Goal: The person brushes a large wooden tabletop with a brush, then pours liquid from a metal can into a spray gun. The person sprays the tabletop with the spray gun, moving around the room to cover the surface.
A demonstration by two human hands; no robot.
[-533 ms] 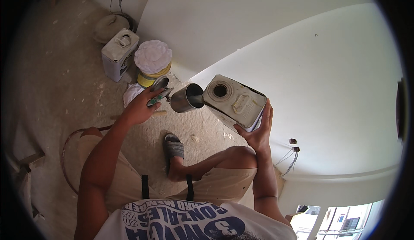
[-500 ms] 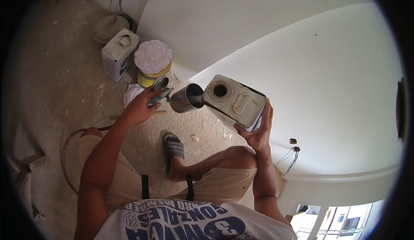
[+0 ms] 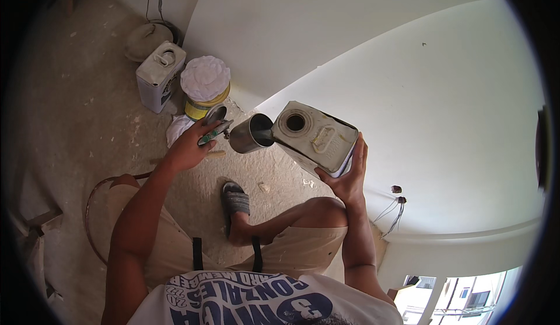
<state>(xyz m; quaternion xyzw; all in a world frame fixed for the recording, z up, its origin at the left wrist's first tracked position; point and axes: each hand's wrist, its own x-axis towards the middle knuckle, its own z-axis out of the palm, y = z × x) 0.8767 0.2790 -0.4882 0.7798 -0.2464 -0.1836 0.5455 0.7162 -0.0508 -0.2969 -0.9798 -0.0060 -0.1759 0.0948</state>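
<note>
My left hand [image 3: 192, 145] is closed around the handle of what looks like a spray gun [image 3: 214, 133], grey with green marks. Its open metal cup [image 3: 248, 136] is tilted, mouth to the right. A round metal lid [image 3: 216, 114] sits just beyond my fingers; whether they touch it is unclear. My right hand [image 3: 349, 179] grips a worn rectangular metal can [image 3: 318, 138] from the right and below. The can's round opening shows on its top. Its left corner meets the cup's mouth, and a grey streak like liquid runs from there into the cup.
Near the wall stand another rectangular can [image 3: 157, 80], a yellow bucket [image 3: 198, 109] topped with white cloth [image 3: 205, 79], and a round lidded container [image 3: 146, 42]. A reddish hose [image 3: 88, 208] curves by my left leg. Wires [image 3: 396, 214] hang from the white wall at right.
</note>
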